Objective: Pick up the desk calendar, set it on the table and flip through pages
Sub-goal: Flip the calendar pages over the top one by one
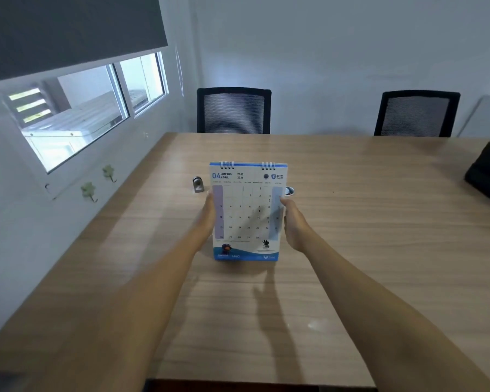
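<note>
A spiral-bound desk calendar (245, 210) with white pages and a blue band along its bottom shows the April page, facing me. It stands upright over the middle of the wooden table (351, 236), its lower edge at or just above the tabletop. My left hand (210, 215) grips its left edge and my right hand (294, 224) grips its right edge. The back of the calendar and its stand are hidden.
A small metal object (198, 184) lies on the table just left of the calendar, and a small round item (289, 190) peeks out behind its right side. A black bag (487, 174) sits at the table's right edge. Two black mesh chairs (234, 110) (416, 113) stand at the far side.
</note>
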